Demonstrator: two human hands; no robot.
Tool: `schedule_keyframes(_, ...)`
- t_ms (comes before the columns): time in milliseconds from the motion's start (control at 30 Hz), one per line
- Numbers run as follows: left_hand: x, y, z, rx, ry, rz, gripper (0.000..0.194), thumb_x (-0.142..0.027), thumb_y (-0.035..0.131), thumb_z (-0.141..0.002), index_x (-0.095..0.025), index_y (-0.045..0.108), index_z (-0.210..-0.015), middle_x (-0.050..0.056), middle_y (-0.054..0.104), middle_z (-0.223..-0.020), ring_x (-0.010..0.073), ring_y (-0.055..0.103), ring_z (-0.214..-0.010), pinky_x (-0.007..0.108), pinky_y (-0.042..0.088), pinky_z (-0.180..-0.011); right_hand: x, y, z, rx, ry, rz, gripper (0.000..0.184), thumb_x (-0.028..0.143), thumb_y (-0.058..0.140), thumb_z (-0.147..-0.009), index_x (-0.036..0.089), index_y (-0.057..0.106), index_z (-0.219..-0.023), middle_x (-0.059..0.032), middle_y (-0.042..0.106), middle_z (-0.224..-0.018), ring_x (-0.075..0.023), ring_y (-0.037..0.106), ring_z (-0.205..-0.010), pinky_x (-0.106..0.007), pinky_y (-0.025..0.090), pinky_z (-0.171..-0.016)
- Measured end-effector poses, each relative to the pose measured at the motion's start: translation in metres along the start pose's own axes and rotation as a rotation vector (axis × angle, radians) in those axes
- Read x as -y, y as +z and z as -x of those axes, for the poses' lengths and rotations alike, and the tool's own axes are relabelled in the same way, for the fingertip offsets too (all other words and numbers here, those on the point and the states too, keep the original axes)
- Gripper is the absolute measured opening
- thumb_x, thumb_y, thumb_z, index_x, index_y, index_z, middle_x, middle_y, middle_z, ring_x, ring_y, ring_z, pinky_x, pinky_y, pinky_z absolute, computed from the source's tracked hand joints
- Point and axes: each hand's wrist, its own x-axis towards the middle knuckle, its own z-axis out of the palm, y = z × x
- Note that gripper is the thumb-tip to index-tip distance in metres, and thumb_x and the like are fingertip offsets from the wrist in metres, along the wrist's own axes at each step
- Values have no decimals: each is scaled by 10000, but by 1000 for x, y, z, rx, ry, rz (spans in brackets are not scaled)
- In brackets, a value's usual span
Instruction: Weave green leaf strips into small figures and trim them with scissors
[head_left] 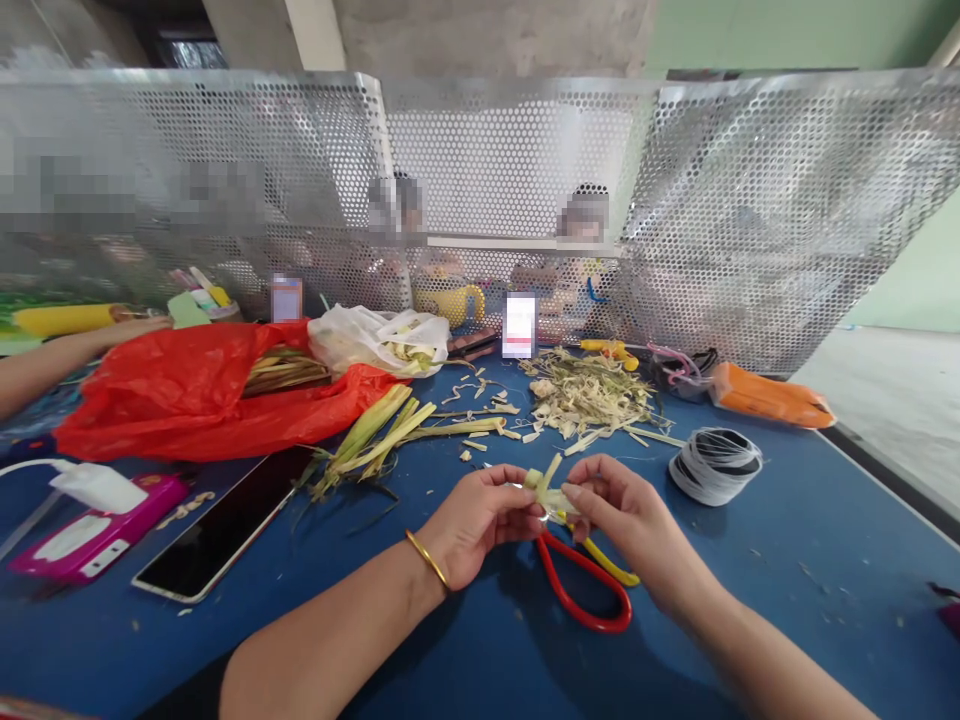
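Observation:
Between my two hands is a pale green plant strip [551,482], folded or bent, with one short end sticking up. My left hand [499,515], a gold bangle at its wrist, pinches the strip from the left. Thumb and fingers of my right hand [615,505] grip its other side. Just below lies a pair of scissors with one red handle [589,600] and one yellow handle [611,565]; the hands partly cover their blades. A bundle of green stalks [379,440] rests on the blue table [420,650] beyond my left hand.
A red plastic bag [180,390], a phone [225,530] and a magenta power strip [105,525] lie left. Plant scraps [592,390] are heaped ahead. A spool of thread [715,465] and an orange pack [772,395] sit right. Perforated metal panels [510,150] stand behind; another person's arm [67,360] reaches in left.

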Motion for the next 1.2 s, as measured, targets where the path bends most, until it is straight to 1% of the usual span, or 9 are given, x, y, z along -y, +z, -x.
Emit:
schedule_keyframes(133, -2, -2, -1, -2, -63, 76, 193, -93, 681, -668, -135, 592, -834, 39, 672, -657, 113, 627, -543, 240, 543, -632, 7, -4, 1, 57, -60, 31, 355, 423, 761, -651, 178, 632, -873, 13, 627, -676, -130, 557, -624, -246, 445, -590)
schedule_keyframes(300, 1, -2, -1, 48, -54, 74, 184, -96, 676, -696, -134, 583, -851, 45, 671, -660, 113, 630, -546, 242, 547, -635, -2, -1, 0, -112, -54, -99, 267, 415, 731, -706, 154, 677, -719, 17, 579, -608, -101, 497, -587, -231, 420, -602)
schedule_keyframes(433, 3, 0, -1, 81, -33, 31, 184, -93, 679, -700, -137, 572, -843, 40, 663, -643, 103, 616, -522, 227, 538, -618, -9, 5, 0, -198, -19, -256, 272, 386, 772, -666, 159, 702, -799, -1, 634, -716, -109, 533, -650, -230, 441, -646)
schedule_keyframes(533, 5, 2, 0, 57, 12, -7, 196, -106, 691, -700, -135, 574, -855, 37, 662, -650, 97, 606, -527, 217, 531, -604, -11, 11, 2, -239, -62, -291, 276, 358, 789, -655, 178, 672, -829, 12, 634, -688, -115, 557, -641, -231, 457, -641)
schedule_keyframes(667, 8, 8, 2, 7, 90, -51, 206, -120, 714, -678, -130, 581, -835, 37, 657, -656, 110, 610, -579, 221, 534, -595, -16, 19, 5, -310, -104, -286, 223, 359, 765, -685, 180, 646, -743, 28, 602, -629, -97, 523, -595, -202, 430, -570)
schedule_keyframes(767, 9, 12, 3, -12, 118, -58, 211, -137, 737, -655, -129, 583, -799, 32, 649, -648, 121, 614, -603, 232, 539, -592, -17, 20, 5, -341, -94, -262, 217, 362, 756, -688, 169, 691, -760, 19, 607, -632, -96, 516, -594, -198, 425, -556)
schedule_keyframes(1000, 12, 12, 3, -3, 126, -53, 237, -166, 762, -640, -128, 589, -798, 51, 668, -681, 132, 629, -618, 238, 539, -600, -15, 16, 4, -277, -93, -123, 262, 401, 673, -758, 188, 734, -898, -12, 667, -725, -123, 543, -627, -242, 454, -608)
schedule_keyframes(1133, 12, 12, 3, -26, 118, -49, 164, -105, 698, -682, -125, 580, -795, 38, 652, -650, 121, 620, -594, 230, 540, -594, -20, 14, 3, -225, -221, 128, 270, 365, 596, -822, 215, 734, -999, -41, 678, -870, -180, 592, -829, -275, 463, -730)
schedule_keyframes(1200, 12, 12, 3, -40, 112, -41, 137, -81, 667, -700, -124, 579, -795, 30, 640, -636, 119, 620, -597, 226, 540, -596, -23, 13, 2, -210, -311, 233, 282, 336, 564, -845, 225, 719, -1052, -44, 653, -867, -182, 588, -842, -278, 463, -734)
